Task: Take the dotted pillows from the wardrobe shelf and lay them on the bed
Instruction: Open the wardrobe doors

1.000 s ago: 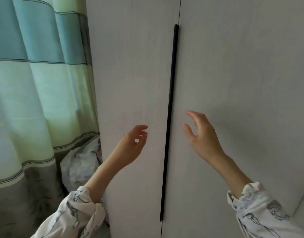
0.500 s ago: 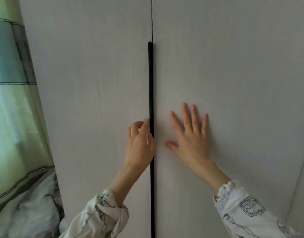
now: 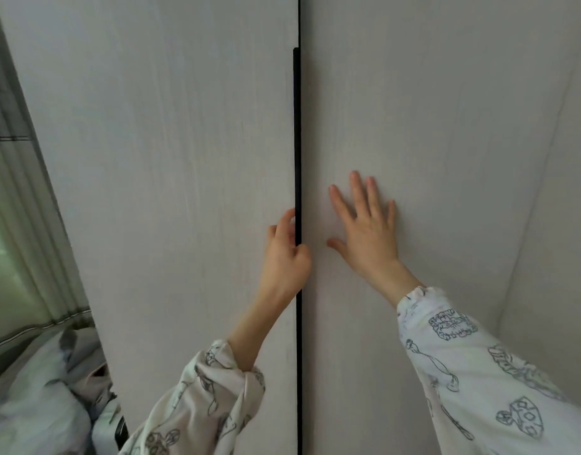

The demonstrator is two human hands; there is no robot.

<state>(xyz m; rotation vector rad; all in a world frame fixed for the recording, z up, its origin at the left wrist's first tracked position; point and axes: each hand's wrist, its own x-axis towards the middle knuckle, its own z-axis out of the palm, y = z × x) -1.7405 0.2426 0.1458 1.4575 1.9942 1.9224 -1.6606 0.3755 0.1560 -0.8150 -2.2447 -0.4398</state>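
Two pale wood-grain wardrobe doors fill the view, both closed. A long black handle strip (image 3: 296, 133) runs down the seam between them. My left hand (image 3: 285, 257) grips that strip, fingers curled round its edge on the left door (image 3: 171, 192). My right hand (image 3: 364, 224) lies flat against the right door (image 3: 446, 142), fingers spread and straight. The dotted pillows and the shelf are hidden behind the doors.
A green and grey striped curtain (image 3: 17, 224) hangs at the left edge. Below it lies rumpled white and grey bedding (image 3: 36, 389). A pale wall or side panel (image 3: 558, 241) stands at the far right.
Both hands reached the doors: the left closed on the black handle strip, the right flattened on the right door. My view shifted right and closer.
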